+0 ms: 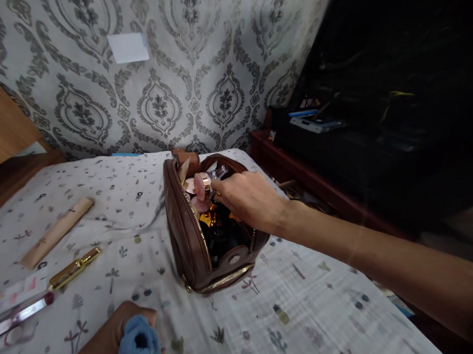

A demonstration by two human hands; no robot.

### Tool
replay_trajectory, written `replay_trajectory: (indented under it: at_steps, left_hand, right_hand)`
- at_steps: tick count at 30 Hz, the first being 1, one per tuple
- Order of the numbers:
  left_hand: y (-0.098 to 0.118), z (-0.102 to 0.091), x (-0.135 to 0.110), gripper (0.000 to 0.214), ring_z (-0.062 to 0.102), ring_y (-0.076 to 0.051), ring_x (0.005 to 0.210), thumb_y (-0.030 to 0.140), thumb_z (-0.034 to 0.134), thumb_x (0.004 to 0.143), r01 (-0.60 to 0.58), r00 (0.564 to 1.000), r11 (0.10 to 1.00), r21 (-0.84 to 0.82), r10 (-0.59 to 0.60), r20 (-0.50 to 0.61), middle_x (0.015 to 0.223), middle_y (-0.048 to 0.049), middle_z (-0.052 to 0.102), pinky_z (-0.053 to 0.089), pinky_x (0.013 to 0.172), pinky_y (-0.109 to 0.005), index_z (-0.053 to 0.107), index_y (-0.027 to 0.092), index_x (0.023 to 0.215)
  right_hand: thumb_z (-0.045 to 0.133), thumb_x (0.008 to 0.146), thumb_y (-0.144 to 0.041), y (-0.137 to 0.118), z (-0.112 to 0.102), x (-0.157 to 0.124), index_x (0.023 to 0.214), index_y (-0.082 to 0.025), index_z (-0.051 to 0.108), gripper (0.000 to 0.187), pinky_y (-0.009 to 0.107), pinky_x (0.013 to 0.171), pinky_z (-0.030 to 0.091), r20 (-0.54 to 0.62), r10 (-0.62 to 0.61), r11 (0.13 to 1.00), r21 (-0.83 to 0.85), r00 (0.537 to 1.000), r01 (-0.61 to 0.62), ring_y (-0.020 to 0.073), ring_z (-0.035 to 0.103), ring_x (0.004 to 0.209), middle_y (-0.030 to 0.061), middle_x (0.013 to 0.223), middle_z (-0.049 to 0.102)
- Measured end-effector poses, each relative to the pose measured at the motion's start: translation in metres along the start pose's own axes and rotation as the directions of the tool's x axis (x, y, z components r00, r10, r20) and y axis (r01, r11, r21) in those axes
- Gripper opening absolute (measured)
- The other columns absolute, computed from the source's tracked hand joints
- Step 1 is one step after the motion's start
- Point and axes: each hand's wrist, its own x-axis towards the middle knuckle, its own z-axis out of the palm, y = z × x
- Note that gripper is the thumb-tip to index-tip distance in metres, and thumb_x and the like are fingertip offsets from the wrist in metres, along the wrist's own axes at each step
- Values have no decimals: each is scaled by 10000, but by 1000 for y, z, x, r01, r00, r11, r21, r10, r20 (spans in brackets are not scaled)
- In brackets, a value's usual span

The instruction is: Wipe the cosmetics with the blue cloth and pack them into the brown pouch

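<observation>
A brown leather makeup bag (185,232) stands unzipped on the patterned sheet, packed with small cosmetics, among them a black case (219,234) and amber-gold items (208,218). My right hand (247,199) reaches into its opening from the right. The fingers are closed around a small pink and rose-gold cosmetic container (203,186); the fingertips are partly hidden. At the bottom edge, my left hand (118,330) is wrapped round a blue fuzzy roll of cloth (140,339) with a dark hole in its middle.
On the sheet (308,309) at left lie a beige flat tube (59,233), a gold tube (74,268), a silvery slim item (15,318) and a pink-printed packet (10,297). Patterned wallpaper (161,103) rises behind. A dark red ledge (285,164) and black screen-like panel stand right.
</observation>
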Motion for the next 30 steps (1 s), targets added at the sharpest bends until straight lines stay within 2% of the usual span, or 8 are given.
replay_trajectory:
  at_steps: [9,12,14,16,21,24,27,30]
  left_hand:
    - [-20,-4,2,323,643,-248,1027,368,602,947,-48,999,996,78,47,13,1214,-72,631,571,848,-410,620,160,1194]
    - [-30,-3,8,306,657,-190,794,444,660,890,-73,997,991,111,73,4,923,-25,685,571,702,-316,688,144,944]
    - [-34,-3,12,379,597,-150,604,499,781,750,-89,996,987,131,90,-5,642,6,627,517,561,-258,655,150,676]
    - [-35,-2,14,456,529,-118,501,535,819,676,-100,995,984,145,103,-15,505,25,542,453,476,-235,593,154,569]
    - [-29,-1,11,457,531,-94,509,579,592,884,-104,993,980,171,111,-34,610,32,579,450,489,-227,629,141,759]
    - [-28,-1,11,452,505,-112,480,560,742,730,-97,993,977,188,108,-51,508,41,501,404,468,-236,581,158,601]
    - [-29,0,14,471,427,-111,429,460,843,558,-84,993,977,196,99,-68,427,43,395,314,434,-245,477,175,473]
    - [-27,1,16,466,356,-98,433,427,812,569,-75,993,978,196,90,-73,440,45,346,287,436,-246,428,182,468]
  right_hand:
    - [431,1007,-271,0,-4,-2,1281,-213,615,336,327,667,479,12,-21,1000,-2,1000,21,277,716,853,132,926,742]
    - [453,982,-205,2,-4,-5,1295,-212,600,345,321,662,475,11,-43,999,-5,999,43,268,716,851,130,961,741]
    - [475,949,-143,4,-5,-6,1263,-198,617,350,321,671,477,27,-65,998,-14,998,65,268,715,856,124,943,742]
    - [493,920,-108,4,-5,-7,1219,-178,642,341,325,684,483,46,-87,996,-28,995,88,274,714,866,124,908,742]
    - [525,888,-71,-1,-10,-9,1114,-119,684,281,354,719,506,91,-124,987,-87,988,132,305,709,914,163,925,739]
    - [490,897,-43,-4,-13,-9,1011,-118,708,258,363,720,510,101,-145,980,-119,984,157,301,709,903,160,922,744]
    - [507,891,-45,-2,-11,-8,924,-133,718,231,357,724,503,74,-190,971,-134,979,199,282,706,882,140,876,746]
    - [525,886,-56,3,-8,-8,901,-135,723,213,352,726,494,53,-230,962,-137,972,235,270,697,873,130,844,741]
